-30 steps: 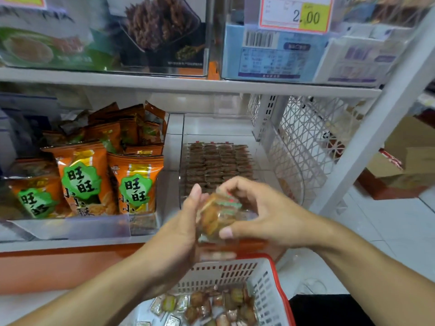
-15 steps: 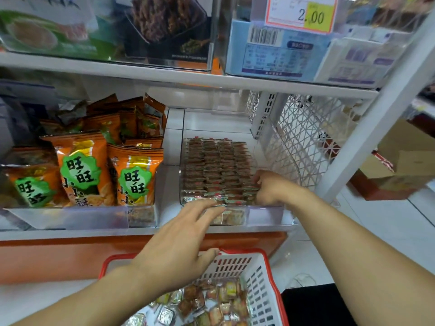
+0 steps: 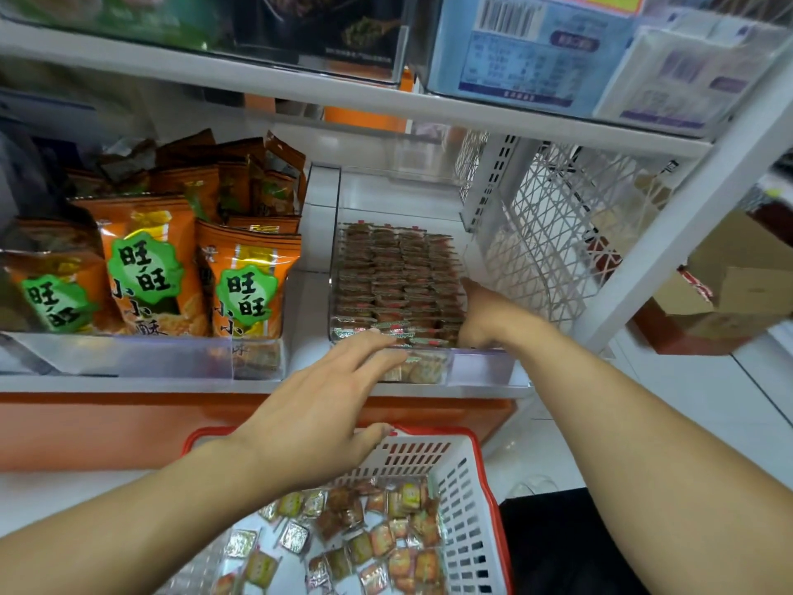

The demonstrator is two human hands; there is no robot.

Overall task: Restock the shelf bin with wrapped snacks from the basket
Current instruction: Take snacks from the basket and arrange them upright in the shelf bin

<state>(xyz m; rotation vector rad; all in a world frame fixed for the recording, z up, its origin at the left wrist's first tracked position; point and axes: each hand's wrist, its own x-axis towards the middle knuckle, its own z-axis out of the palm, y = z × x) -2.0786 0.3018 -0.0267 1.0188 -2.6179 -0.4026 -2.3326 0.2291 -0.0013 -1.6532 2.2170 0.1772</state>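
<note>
A clear shelf bin point(image 3: 333, 294) on the middle shelf holds tight rows of small wrapped snacks point(image 3: 399, 272). My right hand point(image 3: 482, 315) is inside the bin at its right front corner, pressed against the rows. Its fingertips are hidden among the wrappers, so I cannot tell whether it grips any. My left hand point(image 3: 317, 418) hovers open, fingers spread, just before the bin's front edge and above the basket. The white basket with a red rim point(image 3: 470, 504) sits below the shelf. Several loose wrapped snacks point(image 3: 377, 538) lie on its floor.
Orange snack bags point(image 3: 246, 285) fill the compartment left of the bin. A white wire mesh panel point(image 3: 558, 234) closes the shelf's right side. The upper shelf point(image 3: 386, 100) carries boxed goods. Cardboard boxes point(image 3: 738, 285) stand on the floor at right.
A second ago both hands held a stack of snacks above the bin. My right hand took it down into the bin's right side, while my left hand let go and opened.
</note>
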